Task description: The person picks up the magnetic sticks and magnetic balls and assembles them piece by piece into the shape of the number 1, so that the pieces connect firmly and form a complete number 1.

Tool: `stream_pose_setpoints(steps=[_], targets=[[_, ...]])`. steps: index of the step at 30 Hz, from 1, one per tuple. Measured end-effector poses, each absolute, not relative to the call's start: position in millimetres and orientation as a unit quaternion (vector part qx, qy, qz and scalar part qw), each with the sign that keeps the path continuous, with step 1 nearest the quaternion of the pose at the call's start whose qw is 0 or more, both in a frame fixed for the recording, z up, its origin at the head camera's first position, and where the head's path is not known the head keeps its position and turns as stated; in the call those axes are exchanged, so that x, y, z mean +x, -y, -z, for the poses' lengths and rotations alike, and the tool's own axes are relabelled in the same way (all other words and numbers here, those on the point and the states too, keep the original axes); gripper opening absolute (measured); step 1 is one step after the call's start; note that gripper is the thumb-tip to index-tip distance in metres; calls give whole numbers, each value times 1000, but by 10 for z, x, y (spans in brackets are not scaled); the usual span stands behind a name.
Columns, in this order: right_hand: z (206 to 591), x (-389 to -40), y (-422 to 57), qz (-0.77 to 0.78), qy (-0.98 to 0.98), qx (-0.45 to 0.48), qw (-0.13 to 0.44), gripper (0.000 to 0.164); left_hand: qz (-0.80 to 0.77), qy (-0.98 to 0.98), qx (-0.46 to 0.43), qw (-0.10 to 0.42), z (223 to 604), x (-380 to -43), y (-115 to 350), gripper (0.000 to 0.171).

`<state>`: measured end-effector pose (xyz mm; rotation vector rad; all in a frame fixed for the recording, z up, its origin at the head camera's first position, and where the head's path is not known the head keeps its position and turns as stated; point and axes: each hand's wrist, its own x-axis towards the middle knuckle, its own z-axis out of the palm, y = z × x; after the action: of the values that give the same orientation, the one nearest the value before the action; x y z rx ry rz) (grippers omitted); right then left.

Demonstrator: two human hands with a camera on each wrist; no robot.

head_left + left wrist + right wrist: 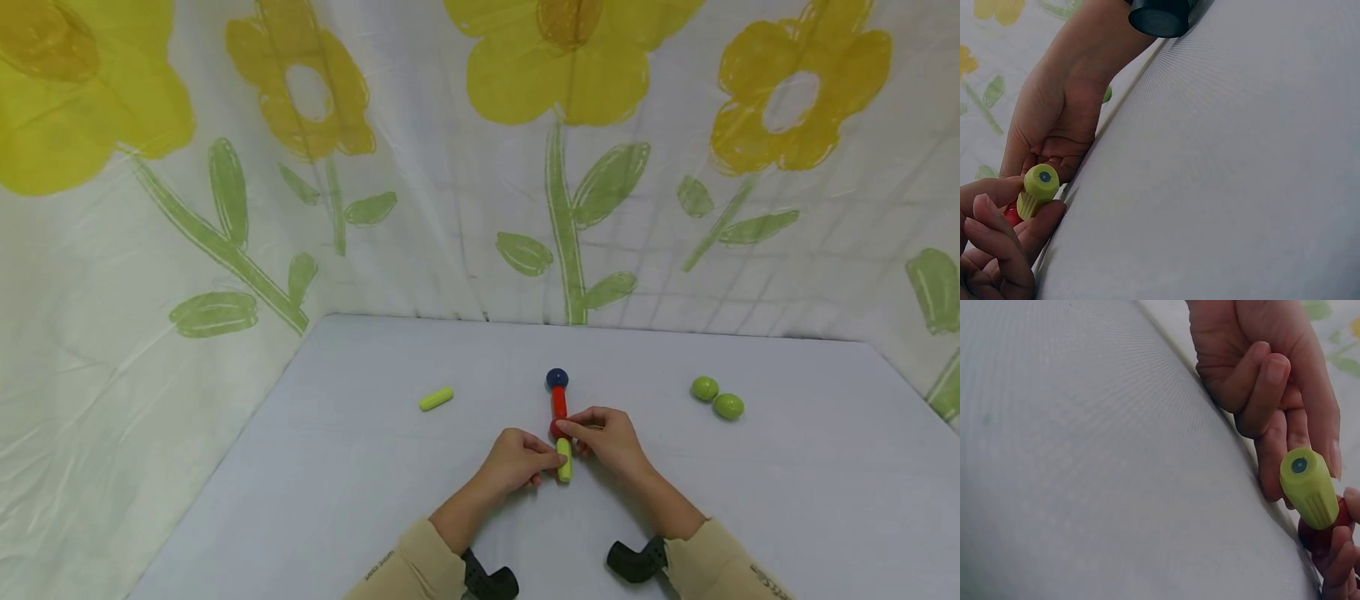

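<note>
The yellow-green rod (565,471) is sitting right at the near side of the red ball (556,430), its far end seemingly meeting it, its free end showing a dark round spot in both wrist views! The left hand (517,461) is pinching that rod between thumb and fingers, just nearside-left of the red ball, while the right hand (607,442) is gripping the red ball itself, coming in from its right. Beyond the red ball, the red rod (559,402) is running away from the person, with the blue ball (557,378) capping its far end, the whole row looking nearly straight. For a clean join here, the right hand should be bracing the ball firmly while the left is guiding the rod end squarely onto it, in line with the red rod; any sideways push could be knocking the far pieces askew. Wider out, a loose yellow-green rod (437,399) is lying well to the red ball's left and a little beyond, and two green balls (705,387) are resting well to its right, all on the white table (337,500).
</note>
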<state>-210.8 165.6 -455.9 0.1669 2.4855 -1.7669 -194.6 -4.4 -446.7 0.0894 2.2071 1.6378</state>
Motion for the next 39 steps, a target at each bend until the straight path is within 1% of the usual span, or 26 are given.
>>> stream_pose_setpoints(steps=[12,28,39], targets=[[4556,-2091,-1630,576,-813,75,34,35,-596,-780,21,192,4502,-1930,9,18],[4547,-2102,-1633,577,-813,72,42,35,-600,-778,27,186,4497,-1939,30,19],[4566,-2103,-1607,577,-813,75,30,34,-600,-778,32,182,4500,-1947,27,18]])
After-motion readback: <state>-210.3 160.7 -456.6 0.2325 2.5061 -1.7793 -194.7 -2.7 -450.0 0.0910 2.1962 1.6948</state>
